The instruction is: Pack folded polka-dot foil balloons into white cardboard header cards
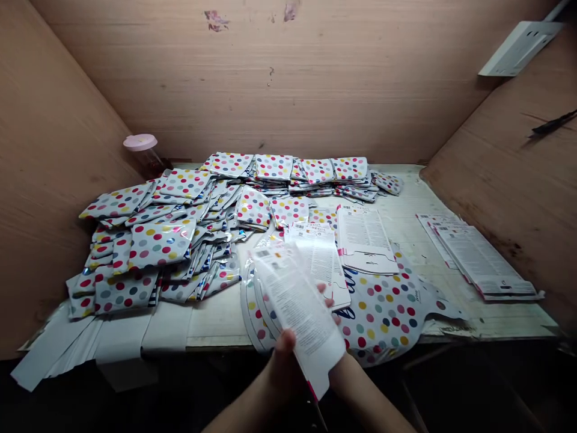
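Note:
A flattened white printed carton (297,307), slightly blurred, is held tilted above the table's front edge. I cannot tell whether it is one carton or several together. My left hand (283,352) is closed on its left edge, with the thumb showing on that side. From the lower right, my right hand (343,368) reaches behind the carton and grips it, mostly hidden. Several fingertips show along the right edge. Under and beyond the hands lie a large polka-dot pouch sheet (383,310) and more flat cartons (367,237).
Folded polka-dot pouches (160,243) are heaped at left and along the back (273,167). Another carton stack (487,258) lies on the right. A pink-lidded jar (140,144) stands at back left. White strips (121,337) overhang the front edge. Wooden walls enclose the table.

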### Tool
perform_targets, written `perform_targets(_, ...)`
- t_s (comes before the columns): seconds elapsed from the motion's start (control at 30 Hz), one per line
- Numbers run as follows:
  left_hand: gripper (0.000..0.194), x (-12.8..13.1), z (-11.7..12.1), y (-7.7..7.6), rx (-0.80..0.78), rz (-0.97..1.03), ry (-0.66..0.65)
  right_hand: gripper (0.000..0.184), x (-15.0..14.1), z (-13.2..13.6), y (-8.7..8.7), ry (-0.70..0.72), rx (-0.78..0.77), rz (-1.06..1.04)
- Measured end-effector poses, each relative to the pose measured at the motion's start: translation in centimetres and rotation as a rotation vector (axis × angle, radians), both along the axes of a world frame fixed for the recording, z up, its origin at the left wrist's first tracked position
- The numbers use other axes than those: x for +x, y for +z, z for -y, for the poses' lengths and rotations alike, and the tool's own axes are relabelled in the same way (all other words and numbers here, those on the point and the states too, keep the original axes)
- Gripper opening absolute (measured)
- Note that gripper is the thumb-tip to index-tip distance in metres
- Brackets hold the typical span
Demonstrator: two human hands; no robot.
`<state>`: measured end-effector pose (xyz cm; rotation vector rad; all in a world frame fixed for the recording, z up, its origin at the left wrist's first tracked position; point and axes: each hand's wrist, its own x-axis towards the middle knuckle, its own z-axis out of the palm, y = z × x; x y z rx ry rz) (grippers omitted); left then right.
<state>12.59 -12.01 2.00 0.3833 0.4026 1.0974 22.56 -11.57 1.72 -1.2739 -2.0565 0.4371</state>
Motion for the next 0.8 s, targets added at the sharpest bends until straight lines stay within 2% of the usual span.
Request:
perform_targets(0.07,0.081,0.7,-0.3,-0.4,-0.109,-0.085,0.021,0.035,0.0,0.2,0.0,0.009,-0.048,0.076)
perform_targets(0.13,0.067,0.2,-1.7,-0.8,-0.223,-0.279,0.149,0.036,1.0,1.1,1.0,0.101,-0.047,0.126)
perform_targets(0.2,0.061,-0.7,-3.2,-1.5,-0.248,-0.466,0.227,0.036,2.6,2.3,2.2,0.196,-0.029,0.057)
perform_targets(0.23,0.062,-1.1,-3.8,-1.9,-0.197,-0.566,0.244,0.033,3.4,2.7,2.4,0.201,-0.028,-0.011)
perform_targets(0.3,0.067,-1.7,-4.2,-2.9,0.017,-0.854,0.312,0.023,5.0,2.7,1.9,0.100,-0.030,-0.150)
perform_targets(0.37,0.070,-1.9,-3.8,-3.8,0.314,-1.276,0.429,0.017,6.0,1.7,0.0,-0.062,-0.036,-0.188)
perform_targets(0.43,0.064,-2.3,-3.0,-4.2,0.647,-1.609,0.463,0.014,6.3,0.3,-2.4,-0.119,-0.021,-0.162)
perform_targets(0.47,0.059,-2.6,-2.7,-4.2,0.826,-1.694,0.406,0.012,6.3,-0.2,-3.5,-0.119,-0.021,-0.152)
perform_targets(0.53,0.048,-3.4,-2.1,-4.1,1.130,-1.741,0.152,0.009,6.2,-0.7,-5.0,-0.127,-0.014,-0.153)
perform_targets(0.57,0.046,-3.8,-2.0,-4.0,1.231,-1.734,0.014,0.009,6.1,-0.6,-5.4,-0.131,-0.010,-0.156)
perform_targets(0.63,0.066,-4.6,-1.8,-3.9,1.322,-1.746,-0.168,0.010,6.0,-0.1,-5.7,-0.135,-0.001,-0.157)
perform_targets(0.7,0.088,-5.0,-1.6,-4.0,1.355,-1.790,-0.230,0.011,5.8,0.6,-5.6,-0.149,0.004,-0.157)
perform_targets(0.8,0.088,-5.1,-1.4,-4.5,1.380,-1.849,-0.233,0.012,5.5,1.3,-5.5,-0.175,-0.008,-0.159)
